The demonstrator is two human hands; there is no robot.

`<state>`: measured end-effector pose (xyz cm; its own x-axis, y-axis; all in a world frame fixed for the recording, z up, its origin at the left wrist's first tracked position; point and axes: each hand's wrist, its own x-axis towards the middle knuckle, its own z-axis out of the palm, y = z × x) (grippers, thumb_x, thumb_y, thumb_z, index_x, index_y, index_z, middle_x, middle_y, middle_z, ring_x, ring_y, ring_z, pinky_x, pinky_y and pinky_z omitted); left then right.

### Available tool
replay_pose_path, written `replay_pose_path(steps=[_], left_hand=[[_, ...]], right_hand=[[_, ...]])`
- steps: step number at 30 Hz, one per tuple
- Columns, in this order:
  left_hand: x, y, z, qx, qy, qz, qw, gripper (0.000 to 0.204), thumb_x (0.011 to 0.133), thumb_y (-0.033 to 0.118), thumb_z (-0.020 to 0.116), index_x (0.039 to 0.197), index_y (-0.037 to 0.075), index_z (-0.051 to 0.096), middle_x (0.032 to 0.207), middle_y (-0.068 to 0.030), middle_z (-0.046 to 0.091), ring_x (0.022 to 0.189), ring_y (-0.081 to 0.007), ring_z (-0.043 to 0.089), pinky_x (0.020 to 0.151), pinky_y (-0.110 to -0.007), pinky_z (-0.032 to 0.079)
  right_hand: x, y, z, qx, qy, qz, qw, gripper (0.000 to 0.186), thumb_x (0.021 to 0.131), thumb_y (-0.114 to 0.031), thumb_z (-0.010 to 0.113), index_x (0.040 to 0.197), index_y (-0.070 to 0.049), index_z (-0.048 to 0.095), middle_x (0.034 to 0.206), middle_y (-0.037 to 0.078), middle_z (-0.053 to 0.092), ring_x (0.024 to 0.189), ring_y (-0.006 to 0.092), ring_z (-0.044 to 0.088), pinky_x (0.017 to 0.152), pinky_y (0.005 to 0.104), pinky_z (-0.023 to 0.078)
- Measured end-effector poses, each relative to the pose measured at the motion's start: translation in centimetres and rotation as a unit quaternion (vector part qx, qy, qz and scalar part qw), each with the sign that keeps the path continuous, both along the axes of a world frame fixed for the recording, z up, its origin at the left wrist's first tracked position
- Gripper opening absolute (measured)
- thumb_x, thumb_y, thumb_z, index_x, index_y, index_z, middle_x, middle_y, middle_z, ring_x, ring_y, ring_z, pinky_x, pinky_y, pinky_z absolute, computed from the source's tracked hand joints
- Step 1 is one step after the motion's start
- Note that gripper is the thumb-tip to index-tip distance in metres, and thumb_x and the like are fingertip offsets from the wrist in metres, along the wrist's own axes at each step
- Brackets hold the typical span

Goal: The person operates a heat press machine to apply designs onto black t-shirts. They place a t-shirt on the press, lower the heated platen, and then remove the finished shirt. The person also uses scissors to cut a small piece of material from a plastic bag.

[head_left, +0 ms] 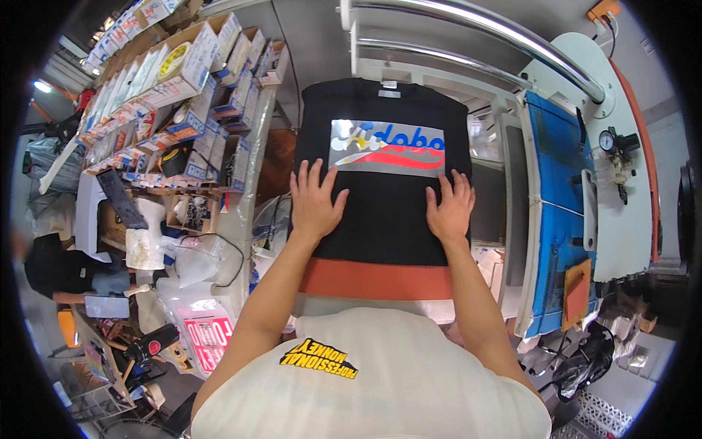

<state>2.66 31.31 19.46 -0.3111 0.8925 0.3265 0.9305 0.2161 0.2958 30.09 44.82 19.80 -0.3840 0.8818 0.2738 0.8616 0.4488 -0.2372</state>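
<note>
Saw bare orange pad (376, 282) past near edge of black shirt (384, 227). Rested left hand (315, 208) and right hand (450, 211) on shirt with spread fingers.

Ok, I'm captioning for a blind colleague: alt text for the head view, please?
A person's left hand and right hand rest on a black shirt with a colourful graphic, laid over an orange pad. Cardboard boxes are stacked at left; a blue panel is at right.

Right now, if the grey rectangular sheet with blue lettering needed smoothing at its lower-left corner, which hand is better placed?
Probably the left hand: it lies beside that corner of the sheet, while the right hand is near the lower-right corner.
</note>
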Motion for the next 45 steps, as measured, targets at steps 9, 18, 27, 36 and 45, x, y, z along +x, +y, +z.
replay_pose_path(steps=[9, 18, 27, 36, 45], left_hand=[[0.0, 0.1, 0.2, -0.001, 0.003, 0.002, 1.0, 0.055, 0.093, 0.039, 0.066, 0.14, 0.009, 0.058, 0.149, -0.02, 0.046, 0.145, -0.0442, 0.033, 0.117, -0.064, 0.025], [-1.4, 2.6, 2.5, -0.058, -0.068, 0.043, 0.995, 0.037, 0.088, 0.037, 0.07, 0.118, 0.015, 0.068, 0.136, -0.0142, 0.051, 0.139, -0.0397, 0.038, 0.119, -0.067, 0.014], [-16.1, 9.7, -5.4, -0.033, -0.824, 0.16, 0.543, 0.034, 0.1, 0.036, 0.065, 0.118, 0.007, 0.068, 0.118, -0.0102, 0.068, 0.105, -0.0243, 0.065, 0.09, -0.042, 0.053], [-17.8, 8.9, -4.7, 0.11, -0.738, 0.136, 0.651, 0.035, 0.092, 0.021, 0.078, 0.121, 0.006, 0.067, 0.099, -0.0004, 0.07, 0.08, -0.0114, 0.063, 0.07, -0.027, 0.05], [-17.4, 9.3, -3.8, 0.092, -0.748, 0.112, 0.648, 0.033, 0.094, 0.028, 0.075, 0.121, 0.01, 0.07, 0.085, 0.0064, 0.066, 0.066, -0.0041, 0.05, 0.059, -0.024, 0.04]], right_hand=[[-0.2, 0.0, 0.2, -0.015, -0.001, 0.001, 1.0, 0.047, 0.099, -0.04, 0.058, 0.137, -0.012, 0.058, 0.152, 0.017, 0.045, 0.148, 0.0369, 0.031, 0.121, 0.0592, 0.021], [-0.7, 4.6, 2.3, -0.053, -0.001, -0.05, 0.997, 0.018, 0.085, -0.029, 0.069, 0.096, -0.015, 0.073, 0.124, 0.009, 0.059, 0.123, 0.0329, 0.05, 0.103, 0.0588, 0.035], [2.9, 19.3, -4.9, -0.55, 0.565, -0.216, 0.575, 0.029, 0.101, -0.027, 0.061, 0.118, -0.005, 0.068, 0.11, 0.01, 0.073, 0.105, 0.0262, 0.067, 0.099, 0.042, 0.05], [4.6, 19.2, -2.5, -0.437, 0.625, -0.213, 0.61, 0.04, 0.091, -0.015, 0.073, 0.127, 0.0, 0.062, 0.127, 0.014, 0.063, 0.118, 0.0286, 0.058, 0.112, 0.0423, 0.042], [6.2, 20.4, -4.2, -0.438, 0.668, -0.194, 0.569, 0.037, 0.089, -0.014, 0.074, 0.123, -0.004, 0.065, 0.125, 0.013, 0.064, 0.112, 0.0293, 0.059, 0.104, 0.0445, 0.046]])
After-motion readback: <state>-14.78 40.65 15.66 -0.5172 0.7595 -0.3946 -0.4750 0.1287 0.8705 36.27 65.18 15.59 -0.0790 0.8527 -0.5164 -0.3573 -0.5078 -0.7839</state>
